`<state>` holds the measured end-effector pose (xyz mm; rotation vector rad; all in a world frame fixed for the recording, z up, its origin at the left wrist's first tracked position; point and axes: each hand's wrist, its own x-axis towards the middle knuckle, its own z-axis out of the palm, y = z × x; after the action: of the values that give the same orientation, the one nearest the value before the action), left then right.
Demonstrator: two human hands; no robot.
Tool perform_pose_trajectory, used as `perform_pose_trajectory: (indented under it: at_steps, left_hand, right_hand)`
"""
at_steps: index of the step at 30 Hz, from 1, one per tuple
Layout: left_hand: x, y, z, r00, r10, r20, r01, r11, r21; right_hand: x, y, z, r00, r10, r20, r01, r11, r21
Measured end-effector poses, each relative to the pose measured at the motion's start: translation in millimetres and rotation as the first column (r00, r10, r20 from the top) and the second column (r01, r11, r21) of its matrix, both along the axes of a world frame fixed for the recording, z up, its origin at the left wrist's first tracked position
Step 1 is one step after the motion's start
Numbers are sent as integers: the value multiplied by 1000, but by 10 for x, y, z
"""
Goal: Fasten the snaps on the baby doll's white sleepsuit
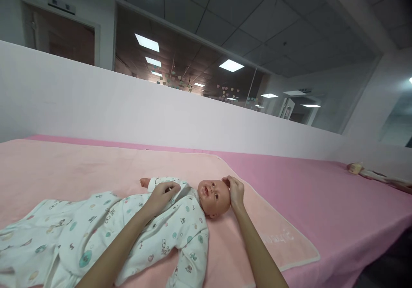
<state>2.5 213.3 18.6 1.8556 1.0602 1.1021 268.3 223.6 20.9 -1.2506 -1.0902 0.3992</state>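
A baby doll [214,197] lies on its back with its head toward the right, dressed in a white printed baby outfit [189,219]. My left hand [164,195] is over the doll's chest, its fingers curled and closed on the front of the outfit near the collar. Against the crown of the doll's head rests my right hand [236,190], palm side to the head and fingers bent loosely over it, holding nothing. One small doll hand [144,182] sticks out of the far sleeve. The near sleeve [189,264] lies toward me, its end cut off by the frame.
Under the doll is a peach blanket [280,241] with a pale edge, spread on a pink table cover [322,198]. Another doll-like item [355,168] lies at the far right. A white low wall [161,120] with glass above it borders the back.
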Motion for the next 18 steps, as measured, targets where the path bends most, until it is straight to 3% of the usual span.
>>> perform_pose_trajectory:
  at_steps: [2,3,5,6,8,9,10,14,16,18]
  left_hand:
    - [-15,44,0,991,51,127,-42,996,-74]
    - [-22,63,0,984,76,164,-59,992,-108]
    - [-29,92,-3,973,96,208,-62,985,-163]
    - [-30,104,-8,968,90,236,-48,983,-179]
    - [-26,125,-24,949,62,308,-4,983,-185]
    - [-23,134,-32,937,46,345,19,983,-183]
    - [-21,141,-38,926,34,376,38,983,-182]
    - [-23,144,-25,903,21,429,77,975,-209]
    - [-29,128,-1,902,23,431,86,969,-232]
    - [-34,112,18,904,20,427,97,963,-252]
  right_hand:
    - [-101,-85,4,958,-221,182,188,965,186]
    - [-182,-134,3,891,-324,318,226,924,309]
    - [-403,-229,-4,664,-420,619,90,866,492]
    - [-535,-266,-4,527,-397,751,-48,869,493]
    - [-816,-304,12,237,-280,930,-266,902,339]
    - [-949,-300,30,134,-209,969,-288,927,240]
    - [-1069,-280,53,86,-157,984,-265,948,174]
    - [-1349,-119,136,120,-26,992,-88,995,37]
    - [-1371,-65,139,210,99,973,-16,995,-98]
    - [-1340,-67,123,327,193,925,-26,980,-195]
